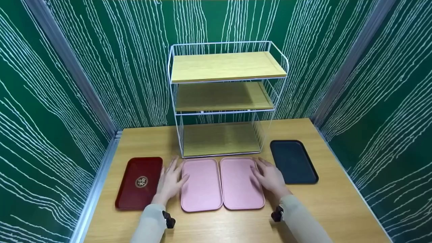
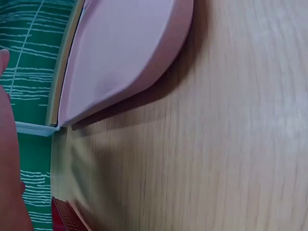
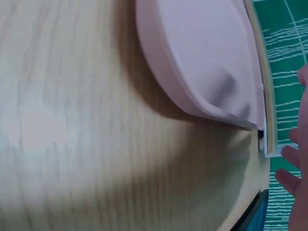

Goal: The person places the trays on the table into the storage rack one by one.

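In the middle of the table point(image 1: 216, 227), the left pink tray point(image 1: 202, 190) and the right pink tray point(image 1: 240, 189) lie flat side by side, their long edges meeting or nearly so, just in front of a three-tier rack point(image 1: 229, 65) with a white wire frame and wood-toned shelves. The left hand point(image 1: 171, 180) is over the outer edge of the left pink tray, fingers spread, thumb reaching across the rim; the right hand point(image 1: 271, 177) is placed likewise at the right pink tray's outer edge, its fingers parted too. Neither pinches anything; whether they touch the trays I cannot tell. Both pink trays are plain, with no lettering to be seen.

Left of the left hand lies a dark red tray point(image 1: 133, 197), bearing a round gold emblem point(image 1: 141, 182) with what looks like a single Chinese character turned sideways, too small to read surely. Beyond the right hand lies an unmarked dark blue-black tray point(image 1: 293, 162), angled. Green walls point(image 1: 135, 40) streaked with white lines enclose the table.
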Motion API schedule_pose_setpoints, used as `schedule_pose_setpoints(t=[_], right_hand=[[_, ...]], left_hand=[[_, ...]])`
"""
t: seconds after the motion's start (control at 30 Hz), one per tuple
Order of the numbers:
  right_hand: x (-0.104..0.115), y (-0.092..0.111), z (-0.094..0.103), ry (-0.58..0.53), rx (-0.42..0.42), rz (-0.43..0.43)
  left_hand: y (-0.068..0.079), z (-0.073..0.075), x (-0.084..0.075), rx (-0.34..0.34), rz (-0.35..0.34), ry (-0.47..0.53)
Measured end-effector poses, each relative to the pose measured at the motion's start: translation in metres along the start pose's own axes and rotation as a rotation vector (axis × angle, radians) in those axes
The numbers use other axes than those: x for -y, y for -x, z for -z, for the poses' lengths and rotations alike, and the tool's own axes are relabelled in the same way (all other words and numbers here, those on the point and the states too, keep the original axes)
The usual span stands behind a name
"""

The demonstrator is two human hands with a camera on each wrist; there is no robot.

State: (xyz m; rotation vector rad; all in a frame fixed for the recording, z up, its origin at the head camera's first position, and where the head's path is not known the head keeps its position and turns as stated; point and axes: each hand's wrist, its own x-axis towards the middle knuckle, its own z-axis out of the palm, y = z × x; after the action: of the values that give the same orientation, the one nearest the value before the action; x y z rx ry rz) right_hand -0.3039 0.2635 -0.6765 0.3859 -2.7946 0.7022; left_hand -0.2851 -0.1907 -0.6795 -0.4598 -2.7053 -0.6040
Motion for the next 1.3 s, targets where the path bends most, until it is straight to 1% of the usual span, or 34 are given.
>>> schedule_pose_setpoints(t=[0.13,0.3,0.43,0.57,0.73,0.83,0.93,1.0,1.1,1.2,1.3], right_hand=[[-0.005,0.001,0.006,-0.062,-0.014,-0.031],[-0.009,0.005,0.016,-0.125,-0.014,-0.037],[-0.012,0.007,0.022,-0.228,-0.032,-0.037],[-0.017,0.009,0.029,-0.331,-0.057,-0.043],[-0.028,0.014,0.037,-0.357,-0.073,-0.096],[-0.035,0.017,0.043,-0.387,-0.05,-0.151],[-0.041,0.02,0.051,-0.46,-0.007,-0.205],[-0.045,0.023,0.057,-0.488,0.017,-0.225],[-0.052,0.027,0.066,-0.494,0.034,-0.243],[-0.06,0.033,0.076,-0.464,0.038,-0.261],[-0.071,0.04,0.087,-0.463,0.03,-0.303]], left_hand=[[0.001,0.003,-0.004,-0.035,-0.011,0.056],[0.002,0.007,-0.006,-0.091,-0.032,0.126],[0.003,0.011,-0.007,-0.141,-0.045,0.175],[0.004,0.014,-0.008,-0.176,-0.045,0.191],[0.007,0.018,-0.005,-0.239,-0.047,0.206],[0.008,0.021,-0.002,-0.276,-0.049,0.219],[0.009,0.025,-0.001,-0.297,-0.036,0.246],[0.009,0.029,-0.002,-0.305,-0.02,0.27],[0.009,0.034,-0.004,-0.316,0.009,0.307],[0.008,0.039,-0.009,-0.331,0.04,0.341],[0.003,0.046,-0.015,-0.367,0.051,0.362]])
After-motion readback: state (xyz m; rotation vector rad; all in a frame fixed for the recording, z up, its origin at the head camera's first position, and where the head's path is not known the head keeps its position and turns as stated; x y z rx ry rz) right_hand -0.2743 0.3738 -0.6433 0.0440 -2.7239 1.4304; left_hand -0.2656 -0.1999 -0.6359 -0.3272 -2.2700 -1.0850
